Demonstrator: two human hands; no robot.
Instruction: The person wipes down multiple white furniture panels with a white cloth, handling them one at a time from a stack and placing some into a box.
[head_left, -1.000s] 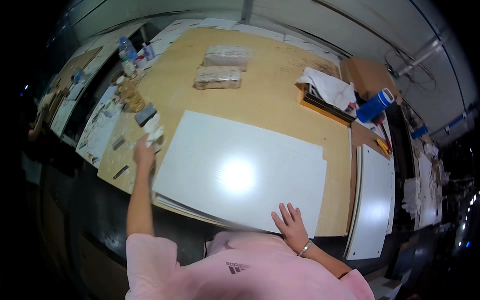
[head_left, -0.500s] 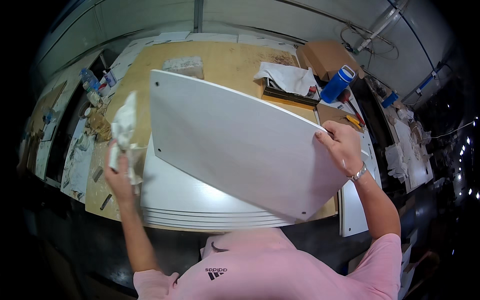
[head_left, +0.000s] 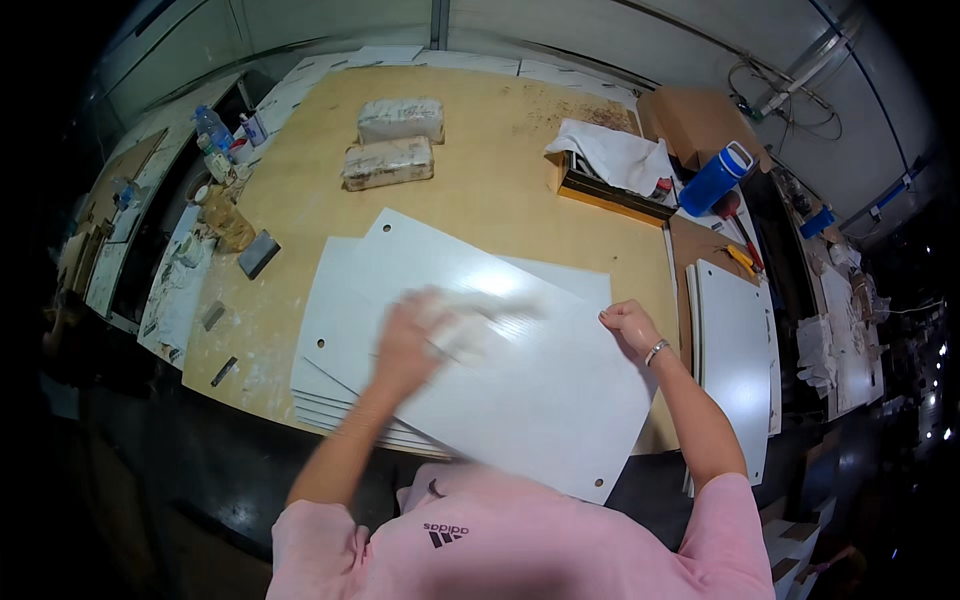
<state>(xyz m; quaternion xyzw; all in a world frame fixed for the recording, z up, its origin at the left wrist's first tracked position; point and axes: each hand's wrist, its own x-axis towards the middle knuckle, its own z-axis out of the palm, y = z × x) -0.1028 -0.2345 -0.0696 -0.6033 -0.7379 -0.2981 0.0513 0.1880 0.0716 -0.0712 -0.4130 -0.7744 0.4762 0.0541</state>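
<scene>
A white rectangular panel (head_left: 520,400) with corner holes lies askew over a stack of similar white panels (head_left: 322,384). My left hand (head_left: 405,345) is closed on a white cloth (head_left: 465,335) pressed against the panel's face; both are smeared by motion. At the panel's right edge, my right hand (head_left: 632,325) grips the board, fingers curled around it. Its lower right corner overhangs the table's front edge, close to my shirt.
Two whitish blocks (head_left: 390,163) sit toward the back. An open box (head_left: 615,190) with a white cloth on it, a blue bottle (head_left: 715,178) and yellow-handled pliers (head_left: 740,260) are at right. More white panels (head_left: 735,370) lean at the right edge. A grey sanding block (head_left: 259,255) lies left.
The panel has come down from a raised tilt onto the stack. My left hand has moved right with the cloth, from beside the panel onto its face. The right hand still holds the edge.
</scene>
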